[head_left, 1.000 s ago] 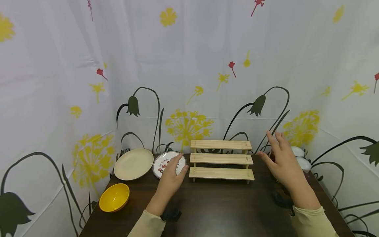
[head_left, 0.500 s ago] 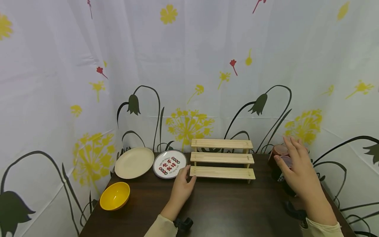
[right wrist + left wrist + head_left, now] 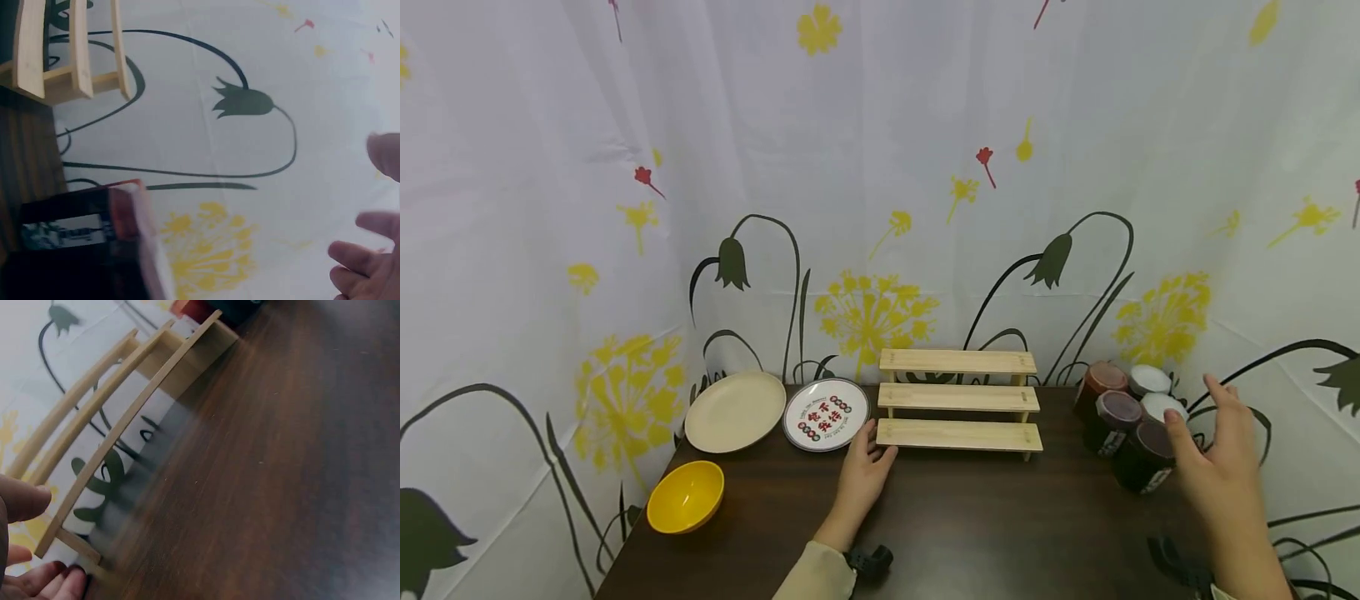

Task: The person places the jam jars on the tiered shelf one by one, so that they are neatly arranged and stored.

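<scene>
A three-step wooden rack [image 3: 958, 433] stands at the back of the dark table. My left hand [image 3: 857, 483] is at the left end of its lowest step, fingers loosely bent. In the left wrist view the thumb [image 3: 25, 499] and fingertips [image 3: 59, 581] lie around that rack end; whether they touch it I cannot tell. My right hand [image 3: 1221, 475] hovers to the right of a cluster of jars, fingers spread and holding nothing. Three dark jars [image 3: 1144, 457] have reddish or dark tops; the others show white tops [image 3: 1150, 380]. One labelled jar [image 3: 69, 231] shows in the right wrist view.
Left of the rack, a white plate with red print [image 3: 826, 415] and a cream oval plate [image 3: 735, 412] lie along the back. A yellow bowl [image 3: 686, 497] sits near the table's left edge. A flower-patterned curtain [image 3: 880, 167] hangs behind the table [image 3: 970, 517].
My left hand has moved right, from in front of the printed plate to the rack's left end. My right hand has shifted right and lower, uncovering the jars.
</scene>
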`<state>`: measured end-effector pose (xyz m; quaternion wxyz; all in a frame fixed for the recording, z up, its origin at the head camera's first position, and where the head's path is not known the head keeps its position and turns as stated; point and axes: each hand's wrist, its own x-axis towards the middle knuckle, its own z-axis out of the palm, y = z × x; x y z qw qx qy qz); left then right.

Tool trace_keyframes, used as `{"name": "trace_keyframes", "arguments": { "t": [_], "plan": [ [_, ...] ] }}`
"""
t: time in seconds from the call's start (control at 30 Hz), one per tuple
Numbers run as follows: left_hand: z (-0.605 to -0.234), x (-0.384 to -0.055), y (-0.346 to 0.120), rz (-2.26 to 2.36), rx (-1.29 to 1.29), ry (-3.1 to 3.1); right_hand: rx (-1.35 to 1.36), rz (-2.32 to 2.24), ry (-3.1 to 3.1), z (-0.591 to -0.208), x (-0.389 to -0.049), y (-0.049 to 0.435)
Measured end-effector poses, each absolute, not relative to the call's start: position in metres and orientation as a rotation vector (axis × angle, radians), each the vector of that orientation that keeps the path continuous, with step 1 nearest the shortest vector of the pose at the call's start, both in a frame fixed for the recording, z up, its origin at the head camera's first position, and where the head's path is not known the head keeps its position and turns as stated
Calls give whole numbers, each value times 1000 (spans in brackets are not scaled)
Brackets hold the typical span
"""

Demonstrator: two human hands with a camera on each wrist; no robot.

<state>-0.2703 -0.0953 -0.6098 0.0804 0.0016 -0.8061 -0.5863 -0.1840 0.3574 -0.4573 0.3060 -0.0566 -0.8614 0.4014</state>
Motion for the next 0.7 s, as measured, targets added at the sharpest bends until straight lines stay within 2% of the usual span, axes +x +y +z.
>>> {"name": "trace_keyframes", "arguments": {
  "t": [0.17, 0.3, 0.53, 0.7],
  "plan": [
    [-616, -277, -94, -1817, 29, -2373, -518, 1295, -2048, -482, -181, 356],
    [-618, -281, -100, -1766, -9, -2404, -632, 1408, -1912, -501, -183, 355],
    [-618, -282, -106, -1735, 24, -2423, -665, 1607, -1840, -527, -191, 360],
    [-619, -282, -96, -1726, 49, -2418, -604, 1943, -1516, -558, -197, 377]
  ]
}}
